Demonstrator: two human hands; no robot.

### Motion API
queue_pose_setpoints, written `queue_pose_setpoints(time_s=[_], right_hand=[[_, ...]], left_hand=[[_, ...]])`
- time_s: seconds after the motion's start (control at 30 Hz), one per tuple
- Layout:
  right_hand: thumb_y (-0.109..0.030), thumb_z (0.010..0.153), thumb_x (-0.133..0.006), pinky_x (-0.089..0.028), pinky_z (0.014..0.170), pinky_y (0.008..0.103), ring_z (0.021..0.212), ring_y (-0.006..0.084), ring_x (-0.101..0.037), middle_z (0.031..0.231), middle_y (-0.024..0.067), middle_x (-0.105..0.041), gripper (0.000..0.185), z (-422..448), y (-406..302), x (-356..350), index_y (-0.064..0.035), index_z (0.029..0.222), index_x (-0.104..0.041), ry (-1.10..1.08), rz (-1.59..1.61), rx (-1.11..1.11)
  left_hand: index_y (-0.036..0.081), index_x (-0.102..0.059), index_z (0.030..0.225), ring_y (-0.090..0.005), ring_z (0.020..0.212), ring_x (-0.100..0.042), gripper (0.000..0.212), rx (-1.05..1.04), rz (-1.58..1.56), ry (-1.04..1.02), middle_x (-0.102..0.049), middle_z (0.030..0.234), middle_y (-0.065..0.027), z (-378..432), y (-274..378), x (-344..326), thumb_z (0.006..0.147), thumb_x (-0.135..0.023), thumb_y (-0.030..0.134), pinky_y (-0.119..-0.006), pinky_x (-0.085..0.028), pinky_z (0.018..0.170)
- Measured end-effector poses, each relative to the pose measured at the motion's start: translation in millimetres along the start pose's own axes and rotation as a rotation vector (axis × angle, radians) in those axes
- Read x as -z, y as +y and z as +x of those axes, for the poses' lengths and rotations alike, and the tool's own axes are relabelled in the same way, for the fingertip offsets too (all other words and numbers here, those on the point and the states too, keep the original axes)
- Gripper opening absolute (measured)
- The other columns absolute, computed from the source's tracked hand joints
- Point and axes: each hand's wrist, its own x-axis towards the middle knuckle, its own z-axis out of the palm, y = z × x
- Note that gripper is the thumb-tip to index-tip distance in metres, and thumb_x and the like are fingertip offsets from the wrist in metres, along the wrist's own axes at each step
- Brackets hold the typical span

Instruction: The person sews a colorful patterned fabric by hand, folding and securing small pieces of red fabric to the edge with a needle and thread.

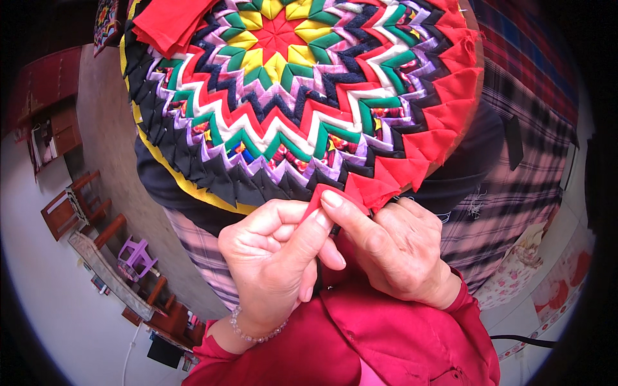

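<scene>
A round patchwork piece of folded fabric points (294, 130) rests across my lap, with zigzag rings around a red and yellow star centre. At its near edge, my left hand (275, 255) pinches a folded red fabric piece (316, 195) between thumb and fingers. My right hand (400, 246) presses the same piece with its thumb or index finger, the tips of both hands almost touching. Red folded points (415, 154) line the right rim, ending beside the held piece. Black folded points (212, 173) run along the left rim. My right fingers are partly hidden under the edge.
A stack of red fabric pieces (171, 24) lies on the patchwork's far left. Yellow trim (188, 186) follows its left edge. Plaid cloth (521, 159) covers the surface around my legs. Wooden furniture (178, 309) and a purple plastic stool (137, 258) stand on the left.
</scene>
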Motion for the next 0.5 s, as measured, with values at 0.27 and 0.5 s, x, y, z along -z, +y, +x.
queue_pose_setpoints(time_s=[0.27, 0.5], right_hand=[[-0.012, 0.065, -0.06, -0.032, 0.045, 0.026, 0.047, 0.0096, -0.038, 0.059, -0.0022, -0.03, 0.06, -0.2, -4.9, -4.1, -0.0003, 0.123, -0.061, 0.051, -0.073, 0.017], [-0.01, 0.064, -0.06, -0.031, 0.045, 0.0262, 0.048, 0.0098, -0.038, 0.059, -0.0017, -0.031, 0.059, 0.0, -7.6, -5.3, 0.0031, 0.122, -0.061, 0.042, -0.077, 0.025]], left_hand=[[-0.009, -0.062, 0.092, -0.0036, 0.036, -0.045, 0.011, 0.012, 0.03, 0.013, -0.065, 0.062, -0.0128, -0.6, 3.0, 1.1, 0.092, -0.058, 0.001, -0.017, -0.03, 0.034], [-0.009, -0.062, 0.091, -0.0032, 0.037, -0.045, 0.009, -0.003, 0.031, 0.009, -0.065, 0.062, -0.0119, -0.7, 4.1, 1.2, 0.091, -0.059, 0.0, -0.017, -0.03, 0.034]])
